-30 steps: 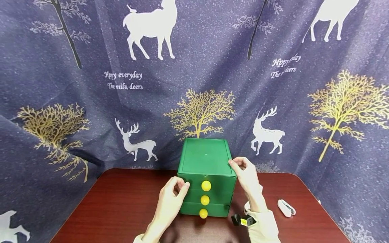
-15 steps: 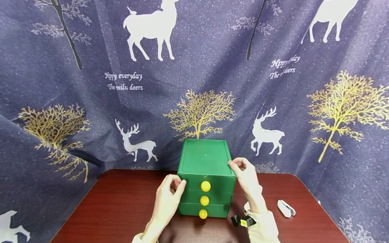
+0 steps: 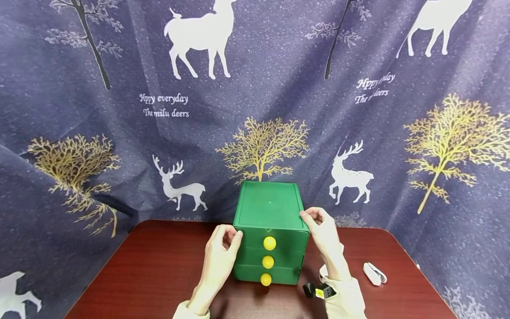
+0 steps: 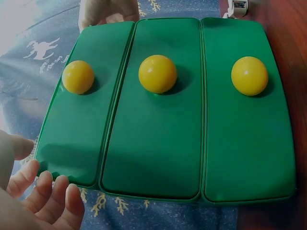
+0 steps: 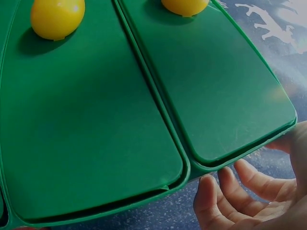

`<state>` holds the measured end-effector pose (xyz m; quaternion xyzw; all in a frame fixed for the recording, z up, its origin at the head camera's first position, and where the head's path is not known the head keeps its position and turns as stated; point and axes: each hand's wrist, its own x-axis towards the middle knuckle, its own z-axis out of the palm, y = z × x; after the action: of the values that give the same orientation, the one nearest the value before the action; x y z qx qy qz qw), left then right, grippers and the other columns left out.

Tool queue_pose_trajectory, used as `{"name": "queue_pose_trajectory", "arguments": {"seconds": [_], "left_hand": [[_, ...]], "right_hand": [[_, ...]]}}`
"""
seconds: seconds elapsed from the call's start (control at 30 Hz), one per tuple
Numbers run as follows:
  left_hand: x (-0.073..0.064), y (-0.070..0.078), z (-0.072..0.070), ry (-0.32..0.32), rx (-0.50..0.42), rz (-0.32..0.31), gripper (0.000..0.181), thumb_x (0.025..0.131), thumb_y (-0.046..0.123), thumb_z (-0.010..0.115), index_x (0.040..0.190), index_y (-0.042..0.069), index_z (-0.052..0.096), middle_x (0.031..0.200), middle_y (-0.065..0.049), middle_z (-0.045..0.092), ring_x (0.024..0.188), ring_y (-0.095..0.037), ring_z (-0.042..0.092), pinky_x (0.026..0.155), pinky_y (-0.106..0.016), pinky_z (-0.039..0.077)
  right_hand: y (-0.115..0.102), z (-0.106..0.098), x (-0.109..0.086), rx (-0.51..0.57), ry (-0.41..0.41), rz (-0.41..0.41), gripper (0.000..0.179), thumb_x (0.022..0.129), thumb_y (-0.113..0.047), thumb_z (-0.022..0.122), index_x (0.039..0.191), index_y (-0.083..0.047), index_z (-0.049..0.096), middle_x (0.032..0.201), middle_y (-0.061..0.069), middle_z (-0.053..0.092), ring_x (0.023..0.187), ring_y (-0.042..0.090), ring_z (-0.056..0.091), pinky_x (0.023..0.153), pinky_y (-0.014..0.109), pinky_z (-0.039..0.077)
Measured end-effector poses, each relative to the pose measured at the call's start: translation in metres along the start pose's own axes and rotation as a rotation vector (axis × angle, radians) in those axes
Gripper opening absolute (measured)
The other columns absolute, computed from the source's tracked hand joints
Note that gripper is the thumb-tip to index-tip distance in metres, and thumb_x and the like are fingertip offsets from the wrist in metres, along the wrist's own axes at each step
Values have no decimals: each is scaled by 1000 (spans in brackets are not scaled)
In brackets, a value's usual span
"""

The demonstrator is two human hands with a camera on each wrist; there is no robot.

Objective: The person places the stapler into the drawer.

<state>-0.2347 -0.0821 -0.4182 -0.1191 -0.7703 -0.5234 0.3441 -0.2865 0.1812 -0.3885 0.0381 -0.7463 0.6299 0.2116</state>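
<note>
A green three-drawer cabinet with round yellow knobs stands on the table, its drawers pushed in. My left hand is at its upper front left corner, thumb near the front edge and fingers loosely bent by the side. In the left wrist view, the left fingertips lie beside the corner; whether they touch cannot be told. My right hand is at the upper right side, thumb by the top edge. In the right wrist view, the loosely bent right fingers lie along the cabinet's side.
A white stapler lies on the reddish-brown table, right of the cabinet. A small black device sits at the right wrist. Behind the table hangs a dark blue cloth printed with deer and trees.
My left hand has shifted slightly left and up along the cabinet's front, towards the upper left corner. The right hand and the cabinet have hardly moved.
</note>
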Motion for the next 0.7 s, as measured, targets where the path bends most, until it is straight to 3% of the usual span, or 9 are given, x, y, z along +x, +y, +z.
{"name": "queue_pose_trajectory", "arguments": {"seconds": [0.23, 0.4, 0.5, 0.7], "left_hand": [[3, -2, 2, 31, -12, 4, 13, 93, 17, 70, 88, 19, 57, 83, 10, 52, 69, -9, 53, 59, -22, 42], [9, -4, 2, 46, -12, -32, 12, 93, 15, 69, 91, 15, 56, 84, 7, 52, 72, -11, 53, 60, -23, 42], [16, -4, 3, 17, -4, -85, 11, 95, 18, 66, 95, 14, 56, 87, 5, 52, 74, -12, 53, 62, -26, 43], [37, -7, 5, -109, -30, -200, 17, 97, 25, 61, 105, 11, 55, 94, 0, 55, 79, -15, 55, 69, -30, 43]], "right_hand": [[-2, 0, 0, 0, -3, 0, 23, 91, -18, 71, 104, -1, 63, 88, 7, 60, 79, 12, 54, 69, 20, 43], [-1, 0, -1, 4, -7, 11, 24, 91, -18, 71, 105, -1, 63, 89, 7, 60, 79, 12, 53, 69, 20, 42], [0, 0, -1, -3, -6, 14, 24, 91, -18, 70, 105, 0, 62, 89, 7, 60, 79, 11, 54, 70, 20, 43], [0, 0, -1, 0, -4, 9, 24, 92, -18, 70, 105, 0, 62, 89, 7, 60, 79, 11, 54, 70, 20, 43]]}}
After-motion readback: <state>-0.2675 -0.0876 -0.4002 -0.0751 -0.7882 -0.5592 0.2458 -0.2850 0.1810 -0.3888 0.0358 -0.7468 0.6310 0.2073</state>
